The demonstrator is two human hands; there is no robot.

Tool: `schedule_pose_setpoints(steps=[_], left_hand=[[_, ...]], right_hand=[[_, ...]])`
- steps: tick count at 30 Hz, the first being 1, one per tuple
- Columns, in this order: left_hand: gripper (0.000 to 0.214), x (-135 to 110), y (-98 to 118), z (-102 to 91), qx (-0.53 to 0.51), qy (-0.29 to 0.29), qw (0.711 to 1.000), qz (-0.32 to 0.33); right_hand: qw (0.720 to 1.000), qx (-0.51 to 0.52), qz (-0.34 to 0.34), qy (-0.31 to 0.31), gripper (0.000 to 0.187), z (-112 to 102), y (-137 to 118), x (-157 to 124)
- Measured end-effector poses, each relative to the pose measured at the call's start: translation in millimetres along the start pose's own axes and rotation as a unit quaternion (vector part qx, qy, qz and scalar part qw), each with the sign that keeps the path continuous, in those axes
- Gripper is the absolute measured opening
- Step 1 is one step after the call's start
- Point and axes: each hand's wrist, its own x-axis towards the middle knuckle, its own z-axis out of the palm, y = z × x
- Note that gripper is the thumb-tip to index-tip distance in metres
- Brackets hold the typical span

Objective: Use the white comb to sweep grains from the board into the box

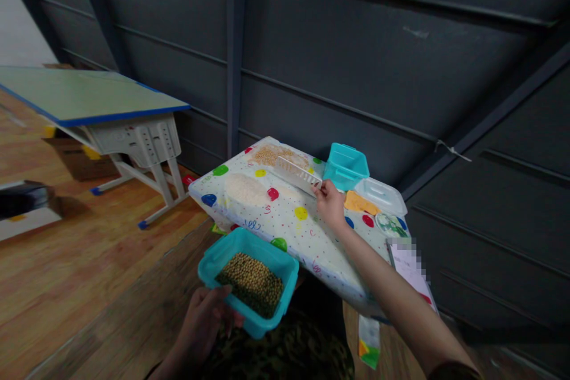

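Note:
My left hand (209, 314) grips the near-left rim of a teal plastic box (291, 285), held off the table's front edge above my lap. Inside lie tan, round beans that look like soybeans (249, 273), with darker green beans along the near side. Stretched over the table, my right hand (330, 205) pinches the right end of a white slotted plastic tray (291, 172), which stands on its edge. Beyond the tray is a spread of tan grains (269, 155); left of it lies a pile of white rice-like grains (244, 189).
A second teal box (345, 167) stands at the back of the table (285, 225), by the dark wall. Beside it are a clear lid (383, 196), an orange cloth (360, 203) and a clipboard with paper (407, 267). Another desk (89, 95) is at left.

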Motion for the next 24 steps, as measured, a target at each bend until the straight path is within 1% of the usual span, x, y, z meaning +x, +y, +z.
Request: schedule_pose_setpoints(steps=[2, 4, 8, 11, 13, 17, 21, 24], left_hand=[[0.049, -4.8, 2.9, 2.3, -0.008, 0.002, 1.0, 0.011], [0.046, -7.5, 3.0, 2.7, -0.024, 0.006, 1.0, 0.017], [0.052, -4.6, -0.2, 0.0, -0.032, 0.003, 0.999, 0.012], [0.054, -0.8, 1.4, -0.8, -0.021, -0.012, 1.0, 0.009], [0.056, -0.5, 5.0, 0.7, -0.019, -0.012, 1.0, 0.011], [0.057, -1.4, 8.6, 2.0, -0.014, -0.009, 1.0, 0.011], [0.058, 3.3, 0.9, -6.5, -0.008, -0.005, 1.0, 0.024], [0.057, 7.5, -3.6, -15.2, -0.002, -0.013, 1.0, 0.023]], right_hand=[[1.0, -0.025, 0.003, 0.015, 0.022, -8.6, -1.2, -3.7], [0.999, -0.049, 0.008, 0.016, 0.023, -14.3, -3.2, -9.6], [0.997, -0.071, 0.007, -0.001, 0.025, -13.0, -11.8, -24.6], [0.996, -0.082, -0.01, -0.02, 0.021, -4.5, -22.7, -32.7], [0.994, -0.097, -0.018, -0.04, 0.018, 3.0, -31.2, -35.8], [0.988, -0.133, -0.033, -0.072, 0.012, 23.5, -49.5, -41.6], [0.985, -0.134, -0.056, -0.097, 0.009, 48.6, -68.6, -48.0], [0.985, -0.128, -0.062, -0.099, 0.009, 57.6, -79.9, -47.2]])
